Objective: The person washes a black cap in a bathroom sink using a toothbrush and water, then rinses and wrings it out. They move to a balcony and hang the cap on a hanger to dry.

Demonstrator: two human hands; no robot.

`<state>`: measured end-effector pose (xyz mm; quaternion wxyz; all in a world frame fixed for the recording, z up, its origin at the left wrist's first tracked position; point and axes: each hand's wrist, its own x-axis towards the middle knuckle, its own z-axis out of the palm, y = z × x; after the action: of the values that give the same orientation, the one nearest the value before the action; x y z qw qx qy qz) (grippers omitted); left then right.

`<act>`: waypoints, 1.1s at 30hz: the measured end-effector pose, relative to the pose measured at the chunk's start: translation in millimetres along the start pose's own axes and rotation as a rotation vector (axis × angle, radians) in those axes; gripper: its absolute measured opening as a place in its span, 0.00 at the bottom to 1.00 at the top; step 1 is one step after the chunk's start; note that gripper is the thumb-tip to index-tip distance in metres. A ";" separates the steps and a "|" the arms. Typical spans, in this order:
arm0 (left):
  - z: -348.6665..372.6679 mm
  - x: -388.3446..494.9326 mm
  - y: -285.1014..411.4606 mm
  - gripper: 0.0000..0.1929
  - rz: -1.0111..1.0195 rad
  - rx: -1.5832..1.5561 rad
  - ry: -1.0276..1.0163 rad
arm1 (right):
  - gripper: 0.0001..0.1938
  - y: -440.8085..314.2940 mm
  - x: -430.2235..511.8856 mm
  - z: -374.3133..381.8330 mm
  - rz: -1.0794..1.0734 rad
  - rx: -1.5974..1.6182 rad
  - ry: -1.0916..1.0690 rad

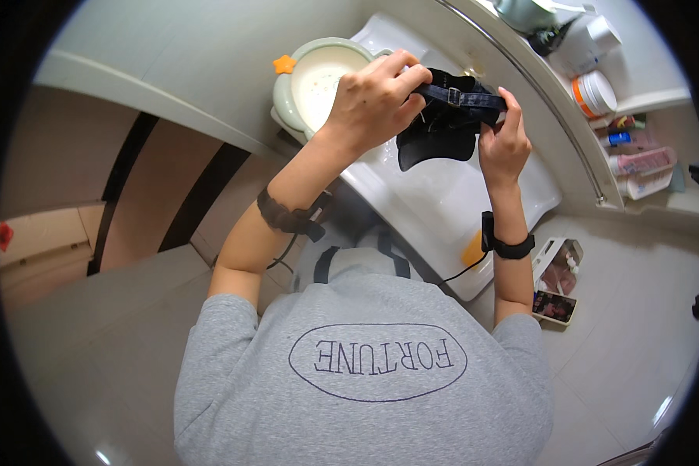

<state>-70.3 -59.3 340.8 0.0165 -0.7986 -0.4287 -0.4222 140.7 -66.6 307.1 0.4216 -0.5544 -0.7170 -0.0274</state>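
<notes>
A dark baseball cap (pixel 442 131) hangs over a white washbasin (pixel 442 195), its black brim lower and its strap with a metal buckle on top. My left hand (pixel 378 96) grips the strap side of the cap at the left, the fingers curled round it. At the right end of the strap, my right hand (pixel 507 137) pinches the cap between thumb and fingers. A pale green plastic basin (pixel 288 102) with an orange star stands at the back left of the washbasin, partly behind my left hand and forearm.
A yellow-orange object (pixel 473 249) lies at the washbasin's near right corner. To the right are a phone (pixel 554 307) and a clear-lidded box (pixel 561 268). Shelves (pixel 652 105) with bottles and a tub (pixel 594 94) stand at upper right, behind a metal rail (pixel 536 76). Cables run from both wrist straps.
</notes>
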 end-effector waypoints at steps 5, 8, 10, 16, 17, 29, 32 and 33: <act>-48.9 -7.8 -19.6 0.04 -0.056 0.009 0.129 | 0.28 -32.3 7.7 13.1 0.005 0.200 -0.174; -85.7 -20.8 -27.6 0.05 -0.036 0.063 0.121 | 0.27 -60.8 17.3 26.5 -0.102 0.064 -0.074; -113.4 -36.7 -33.2 0.06 -0.061 0.083 0.133 | 0.27 -86.2 20.7 42.9 -0.197 0.010 -0.003; -215.4 -101.3 -79.1 0.08 -0.186 0.019 0.163 | 0.27 -188.0 5.0 100.3 -0.195 0.167 -0.218; -235.1 -114.4 -88.9 0.08 -0.199 0.020 0.150 | 0.27 -208.3 2.9 111.2 -0.199 0.182 -0.251; -443.5 -279.1 -234.9 0.12 -0.544 0.181 0.302 | 0.28 -465.1 -40.6 281.2 -0.559 0.370 -0.639; -472.9 -318.6 -278.9 0.13 -0.615 0.219 0.431 | 0.23 -483.8 -40.2 328.6 -0.559 0.332 -0.813; -482.8 -333.6 -295.6 0.13 -0.628 0.267 0.472 | 0.23 -488.5 -39.9 349.1 -0.574 0.325 -0.842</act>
<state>-687.6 -283.8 322.3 0.0883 -0.5010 -0.6870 -0.5188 -458.2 -107.9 266.5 0.1537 -0.2266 -0.9419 0.1946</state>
